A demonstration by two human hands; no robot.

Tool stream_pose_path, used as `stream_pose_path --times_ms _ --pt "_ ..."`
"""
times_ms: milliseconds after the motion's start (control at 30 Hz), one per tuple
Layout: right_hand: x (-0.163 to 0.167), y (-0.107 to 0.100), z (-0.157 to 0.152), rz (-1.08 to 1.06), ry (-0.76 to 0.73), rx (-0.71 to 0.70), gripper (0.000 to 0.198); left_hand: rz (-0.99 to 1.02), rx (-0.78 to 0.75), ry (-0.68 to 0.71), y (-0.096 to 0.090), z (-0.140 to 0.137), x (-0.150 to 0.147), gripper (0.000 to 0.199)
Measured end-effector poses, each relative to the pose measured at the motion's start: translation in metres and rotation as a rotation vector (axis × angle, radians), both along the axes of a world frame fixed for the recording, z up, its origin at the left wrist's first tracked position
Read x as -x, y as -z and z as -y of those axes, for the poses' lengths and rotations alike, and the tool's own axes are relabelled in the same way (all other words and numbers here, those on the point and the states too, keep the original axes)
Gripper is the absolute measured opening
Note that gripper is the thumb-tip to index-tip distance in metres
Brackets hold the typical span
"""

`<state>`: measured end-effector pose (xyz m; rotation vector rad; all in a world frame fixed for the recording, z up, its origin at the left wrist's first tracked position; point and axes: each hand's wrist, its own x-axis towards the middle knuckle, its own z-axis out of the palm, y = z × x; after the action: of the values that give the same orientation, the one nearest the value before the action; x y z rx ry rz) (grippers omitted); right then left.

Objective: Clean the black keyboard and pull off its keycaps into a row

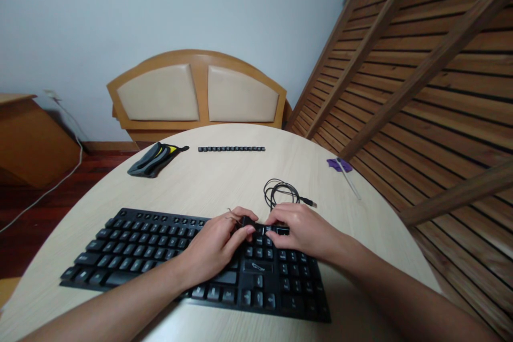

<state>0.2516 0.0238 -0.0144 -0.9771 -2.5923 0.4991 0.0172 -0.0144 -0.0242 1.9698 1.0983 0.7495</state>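
A black full-size keyboard (136,248) lies on the round table in front of me. Along its top row are small dark squares with pale centres, unlike the lettered keycaps below. My left hand (216,240) rests over the upper middle of the keyboard, thumb and index finger closed at a small black piece (247,220) by the rear edge. Just right of it, my right hand (298,227) pinches at the top row above the navigation keys; what lies between its fingertips is mostly hidden. Farther back, several small black keycaps (231,148) stand in a straight line.
Behind my right hand sits a coiled black cable (280,187) with a USB plug (308,202). A grey, black and yellow pouch-like item (154,160) lies at the back left. A purple cloth (339,164) with a thin pale stick (350,180) is near the right edge of the table (380,240).
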Motion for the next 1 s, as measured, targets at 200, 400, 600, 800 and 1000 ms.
stream_pose_path --times_ms 200,400,600,800,1000 --pt "-0.0006 0.0019 0.0 -0.003 0.016 -0.037 0.006 0.086 0.002 -0.065 -0.0045 -0.0013 -0.0006 0.031" --pt "0.0002 -0.0014 0.0012 -0.022 0.043 0.015 0.007 0.095 -0.001 -0.137 -0.0003 -0.0038 0.0 0.036" --pt "0.0001 -0.0063 0.0015 -0.035 0.047 0.074 0.009 0.08 0.001 -0.108 0.0002 -0.0066 -0.0018 0.032" --pt "-0.0005 -0.0051 0.0003 -0.038 0.048 0.083 0.009 0.093 0.043 -0.071 -0.002 -0.0052 -0.0029 0.027" --pt "0.0009 -0.0062 -0.0008 -0.015 0.028 0.069 0.013 0.073 0.044 -0.044 -0.0013 -0.0046 -0.0027 0.032"
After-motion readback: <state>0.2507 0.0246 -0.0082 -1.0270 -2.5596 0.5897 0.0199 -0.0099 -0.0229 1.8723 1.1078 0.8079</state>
